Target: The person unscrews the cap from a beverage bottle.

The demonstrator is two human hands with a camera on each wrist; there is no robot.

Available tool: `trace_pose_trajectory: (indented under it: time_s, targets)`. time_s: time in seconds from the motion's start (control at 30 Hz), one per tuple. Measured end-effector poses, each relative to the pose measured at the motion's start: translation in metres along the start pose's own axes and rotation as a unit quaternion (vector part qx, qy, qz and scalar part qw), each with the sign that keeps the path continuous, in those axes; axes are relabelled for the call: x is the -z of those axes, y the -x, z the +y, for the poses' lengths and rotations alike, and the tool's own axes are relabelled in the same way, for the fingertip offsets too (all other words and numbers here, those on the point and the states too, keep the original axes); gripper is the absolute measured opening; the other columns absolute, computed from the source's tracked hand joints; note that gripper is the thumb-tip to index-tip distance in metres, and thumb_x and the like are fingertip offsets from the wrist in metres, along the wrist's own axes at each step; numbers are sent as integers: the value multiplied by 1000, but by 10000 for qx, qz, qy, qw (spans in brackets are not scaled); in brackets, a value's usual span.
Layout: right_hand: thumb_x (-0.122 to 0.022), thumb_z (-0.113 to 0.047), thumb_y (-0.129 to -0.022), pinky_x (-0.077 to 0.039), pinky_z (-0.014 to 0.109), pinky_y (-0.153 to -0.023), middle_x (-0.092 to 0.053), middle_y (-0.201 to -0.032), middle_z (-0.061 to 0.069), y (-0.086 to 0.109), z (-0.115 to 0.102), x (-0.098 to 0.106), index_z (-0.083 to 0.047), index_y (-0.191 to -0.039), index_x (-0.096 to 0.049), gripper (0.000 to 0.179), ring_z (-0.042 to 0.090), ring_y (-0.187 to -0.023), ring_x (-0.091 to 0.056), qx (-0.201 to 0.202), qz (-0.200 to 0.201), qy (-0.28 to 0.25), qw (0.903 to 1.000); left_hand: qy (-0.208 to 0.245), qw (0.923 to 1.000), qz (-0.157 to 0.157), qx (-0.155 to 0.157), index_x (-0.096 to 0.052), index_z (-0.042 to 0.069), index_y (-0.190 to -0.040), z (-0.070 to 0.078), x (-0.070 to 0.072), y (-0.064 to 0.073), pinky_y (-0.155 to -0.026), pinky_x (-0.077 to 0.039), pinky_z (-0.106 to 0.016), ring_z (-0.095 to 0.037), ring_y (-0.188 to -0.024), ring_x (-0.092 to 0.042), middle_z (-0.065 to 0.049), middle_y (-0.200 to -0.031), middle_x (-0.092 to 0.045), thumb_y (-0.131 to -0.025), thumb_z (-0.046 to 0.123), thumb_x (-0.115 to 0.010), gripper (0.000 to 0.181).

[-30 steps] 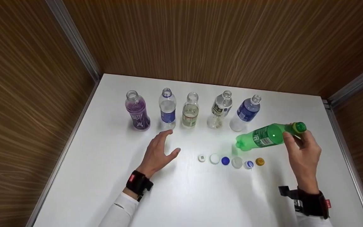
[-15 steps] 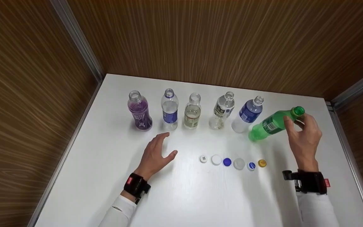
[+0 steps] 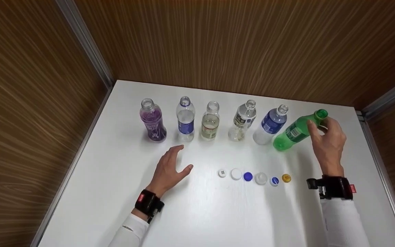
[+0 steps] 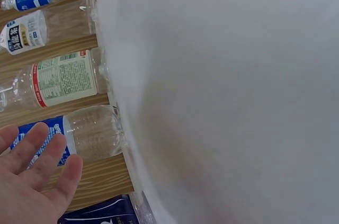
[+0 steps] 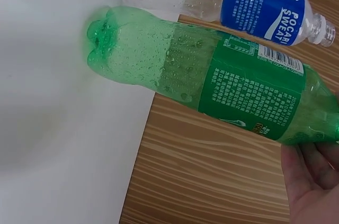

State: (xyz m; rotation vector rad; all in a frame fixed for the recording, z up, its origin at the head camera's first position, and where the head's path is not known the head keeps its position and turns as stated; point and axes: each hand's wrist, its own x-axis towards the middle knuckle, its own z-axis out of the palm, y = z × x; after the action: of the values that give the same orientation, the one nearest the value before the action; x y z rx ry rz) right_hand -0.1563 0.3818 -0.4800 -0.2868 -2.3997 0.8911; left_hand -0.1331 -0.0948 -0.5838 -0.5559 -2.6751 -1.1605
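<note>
My right hand [image 3: 328,144] holds a green plastic bottle [image 3: 297,130] by its neck, thumb on the near side. The bottle has no cap on its mouth, and its base is at the white table beside a blue-labelled clear bottle [image 3: 270,124]. In the right wrist view the green bottle [image 5: 196,65] shows a dark green label. My left hand [image 3: 166,173] holds nothing; its fingers are spread, with the thumb apart, in front of a clear bottle with a blue label [image 3: 186,120]. The left wrist view shows that hand's fingers [image 4: 53,152] in front of this bottle.
Also in the uncapped row stand a purple bottle [image 3: 153,123], a bottle with a pale label [image 3: 210,123] and a white-labelled one [image 3: 242,120]. Several caps, among them a yellow one [image 3: 286,178], lie in a line in front. Wood-grain panels [image 3: 218,44] enclose the table.
My right hand has carried the green bottle back, setting it more upright and lowering its base near the row's right end. My left hand has hardly moved.
</note>
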Motion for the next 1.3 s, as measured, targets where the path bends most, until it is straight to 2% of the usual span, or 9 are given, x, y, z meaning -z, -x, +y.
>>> trace_pose_trajectory:
  time_s: [0.27,0.6,0.83,0.93,1.17,1.3]
  targets:
    - [-65,-34,-103,-50,47,-106,-63,-129,19,-2,2,-1,-1,-138,-59,48,34,-123,-62,-97,-185,1,9998,13,10000,-14,17,-49,5,-146,-1,0,-2,-108,-44,-52,-32,-132,-54,-14,-144,-56,-90,42,-77,73]
    - [-66,-33,-102,-50,50,-105,-63,-126,23,-5,2,-2,2,-136,-59,50,37,-121,-63,8,-161,54,9999,40,10000,-13,-5,-50,5,-146,-3,0,-1,-107,-45,-51,-32,-131,-56,-12,-144,-57,-90,45,-75,74]
    - [-66,-39,-101,-48,44,-109,-62,-131,20,-3,2,0,-1,-140,-56,55,35,-124,-60,-164,-293,-44,9994,126,9999,43,-64,-49,3,-146,-4,2,-2,-108,-45,-52,-32,-132,-55,-13,-144,-57,-90,44,-75,74]
    - [-66,-40,-101,-47,40,-110,-61,-132,19,-2,2,1,-1,-141,-57,57,34,-124,-60,-94,-309,-62,9995,163,9998,68,-53,-49,2,-146,-6,3,-2,-108,-44,-52,-32,-132,-55,-13,-143,-58,-90,43,-76,74]
    - [-66,-40,-101,-48,41,-109,-62,-132,19,3,4,3,0,-141,-57,57,35,-123,-60,11,-400,-92,9992,160,9998,63,-46,-49,2,-146,-9,2,0,-108,-45,-52,-32,-132,-55,-13,-142,-58,-90,42,-76,74]
    - [-67,-37,-101,-47,32,-108,-62,-133,19,7,5,6,-1,-141,-57,55,34,-122,-60,43,-378,-105,9992,154,9998,99,-30,-48,2,-147,-11,3,1,-109,-44,-51,-31,-132,-55,-13,-142,-58,-90,41,-76,74]
